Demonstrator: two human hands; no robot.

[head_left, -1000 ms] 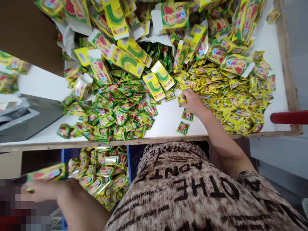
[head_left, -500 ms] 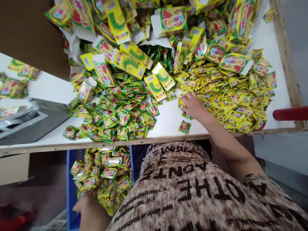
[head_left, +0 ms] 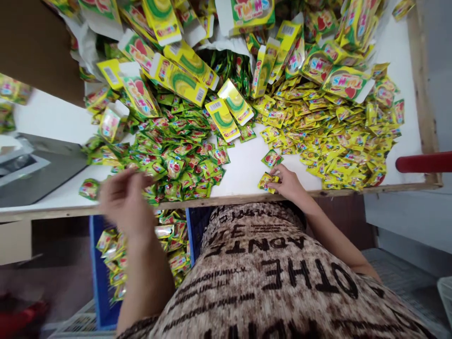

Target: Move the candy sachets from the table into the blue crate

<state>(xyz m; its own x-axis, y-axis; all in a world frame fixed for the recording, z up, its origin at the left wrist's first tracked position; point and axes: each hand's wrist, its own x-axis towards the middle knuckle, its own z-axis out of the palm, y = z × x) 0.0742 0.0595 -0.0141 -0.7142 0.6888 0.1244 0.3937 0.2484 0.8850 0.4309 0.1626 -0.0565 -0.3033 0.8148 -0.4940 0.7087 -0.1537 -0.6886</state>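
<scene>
My right hand (head_left: 288,182) rests at the front edge of the white table (head_left: 243,172), its fingers pinched on a few small yellow sachets (head_left: 267,181). A single green sachet (head_left: 271,157) lies just beyond it. My left hand (head_left: 124,201) hovers, blurred, in front of the table edge by the heap of green sachets (head_left: 176,157); its fingers are loosely apart and hold nothing. A large heap of yellow sachets (head_left: 335,136) lies to the right of my right hand.
Flat and half-folded yellow-green cartons (head_left: 183,80) are piled across the back of the table. A blue crate (head_left: 96,282) with sachets stands under the table at left. A grey machine (head_left: 38,172) sits at the left, a red bar (head_left: 423,162) at the right edge.
My left hand rose from the blue crate below to the table's front edge. My right hand drew back from the yellow heap to the front edge, with sachets in its fingers.
</scene>
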